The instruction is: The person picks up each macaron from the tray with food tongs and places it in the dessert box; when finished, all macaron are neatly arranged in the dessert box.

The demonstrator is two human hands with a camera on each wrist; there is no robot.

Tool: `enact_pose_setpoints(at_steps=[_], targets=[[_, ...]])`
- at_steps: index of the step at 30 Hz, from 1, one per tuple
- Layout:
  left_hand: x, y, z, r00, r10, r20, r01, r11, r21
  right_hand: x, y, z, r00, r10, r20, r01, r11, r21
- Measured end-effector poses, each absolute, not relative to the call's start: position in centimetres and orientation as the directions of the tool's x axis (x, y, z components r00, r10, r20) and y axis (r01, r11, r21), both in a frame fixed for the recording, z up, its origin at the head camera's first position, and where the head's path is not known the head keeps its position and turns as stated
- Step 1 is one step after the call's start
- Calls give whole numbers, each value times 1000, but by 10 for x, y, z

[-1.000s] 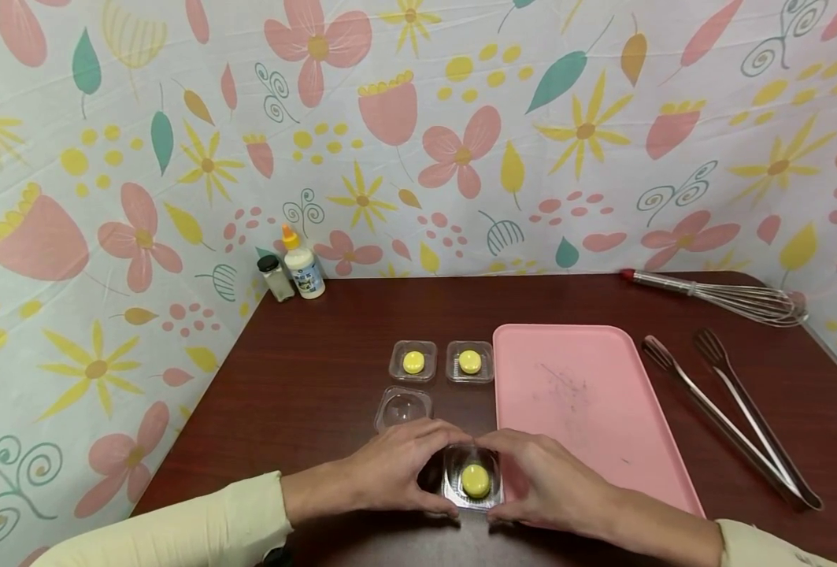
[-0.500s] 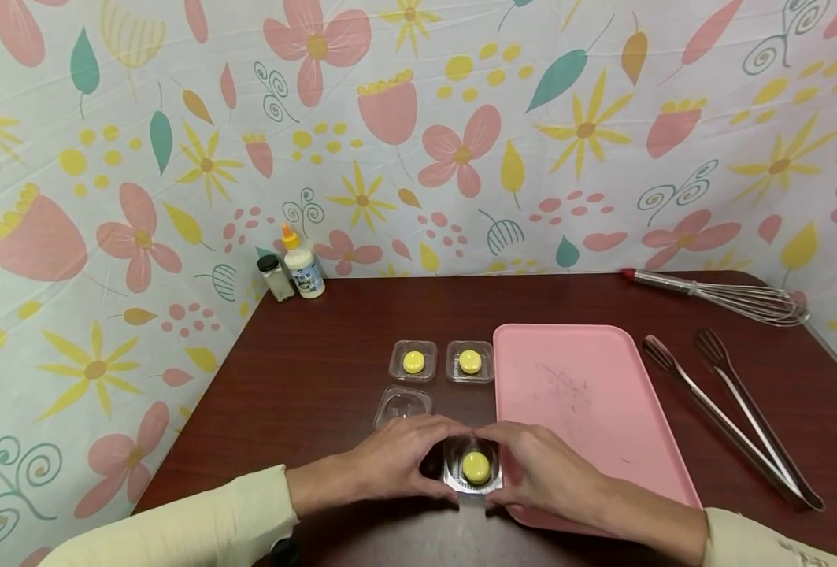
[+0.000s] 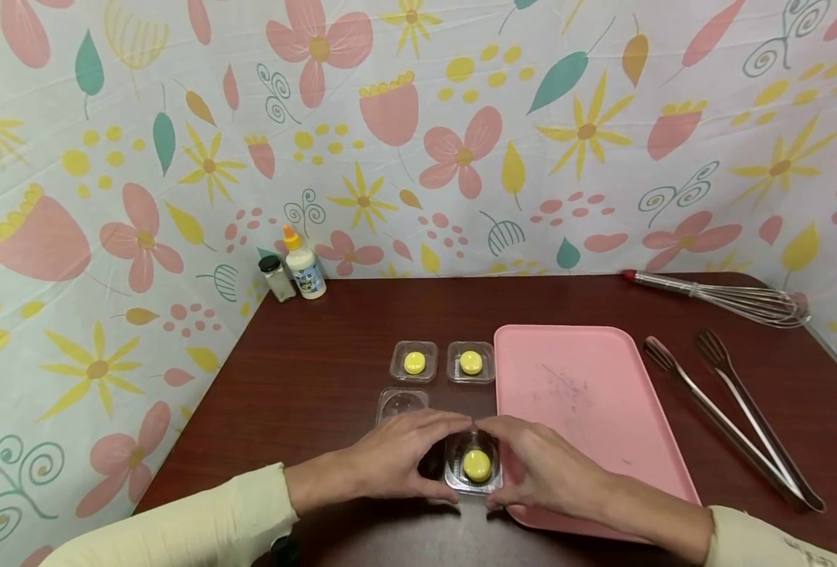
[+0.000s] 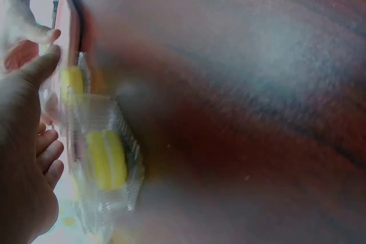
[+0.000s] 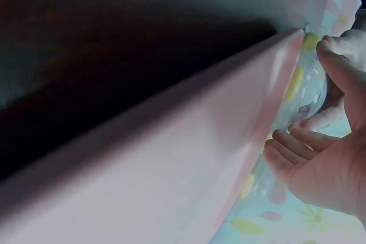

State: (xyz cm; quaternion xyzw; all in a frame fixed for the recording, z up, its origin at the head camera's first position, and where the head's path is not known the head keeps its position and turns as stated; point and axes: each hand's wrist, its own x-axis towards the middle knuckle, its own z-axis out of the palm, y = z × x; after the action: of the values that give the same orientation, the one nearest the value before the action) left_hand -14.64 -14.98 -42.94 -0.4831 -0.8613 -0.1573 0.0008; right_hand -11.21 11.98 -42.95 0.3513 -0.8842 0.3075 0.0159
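Observation:
Both hands hold a small clear plastic box (image 3: 458, 482) with a yellow macaron (image 3: 477, 466) in it, on the table's near side. My left hand (image 3: 397, 459) curves round its left side, index finger at the far corner and thumb near the front. On the other side my right hand (image 3: 549, 471) mirrors this. Part of a clear domed piece (image 3: 399, 402) shows behind the left hand. Farther back sit two more clear boxes, a left one (image 3: 395, 370) and a right one (image 3: 487, 370), each with a yellow macaron. The left wrist view shows one macaron (image 4: 107, 161) side-on.
A pink tray (image 3: 588, 417) lies right beside the held box, partly under the right forearm. Metal tongs (image 3: 737, 417) and a whisk (image 3: 723, 298) are at the right. A glue bottle (image 3: 305, 269) and a black-capped jar (image 3: 276, 279) stand at the back left.
Both hands have moved the box slightly away from me along the table. Over the last half second they barely moved. The other boxes stayed where they were.

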Motion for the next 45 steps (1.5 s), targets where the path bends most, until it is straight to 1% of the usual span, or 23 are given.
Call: enact_pose_setpoints(at_steps=[4, 10, 13, 16, 20, 28, 35, 38, 45], targets=[[-153, -158, -421, -562, 809, 174, 814, 502, 293, -117, 117, -421, -764, -596, 247, -622, 575, -532], [-176, -183, -410, -562, 778, 282, 816, 466, 340, -136, 107, -411, -765, -592, 254, -614, 550, -566], [-188, -199, -406, -580, 756, 303, 805, 474, 357, -146, 97, -411, -762, -589, 269, -618, 537, -574], [-196, -214, -405, -614, 732, 295, 779, 500, 379, -155, 88, -413, -758, -587, 285, -626, 531, -570], [-205, -231, -408, -644, 719, 260, 747, 519, 416, -164, 75, -416, -752, -592, 290, -634, 528, -566], [-211, -251, -421, -646, 727, 233, 741, 522, 423, -176, 55, -425, -744, -609, 276, -638, 523, -566], [-208, -259, -430, -686, 705, 178, 693, 560, 454, -179, 48, -431, -760, -595, 262, -618, 535, -576], [-208, -260, -435, -687, 707, 170, 689, 559, 462, -180, 46, -434, -766, -588, 260, -613, 548, -569], [-207, -259, -443, -653, 730, 203, 726, 526, 443, -182, 43, -440, -750, -598, 284, -641, 550, -535]])
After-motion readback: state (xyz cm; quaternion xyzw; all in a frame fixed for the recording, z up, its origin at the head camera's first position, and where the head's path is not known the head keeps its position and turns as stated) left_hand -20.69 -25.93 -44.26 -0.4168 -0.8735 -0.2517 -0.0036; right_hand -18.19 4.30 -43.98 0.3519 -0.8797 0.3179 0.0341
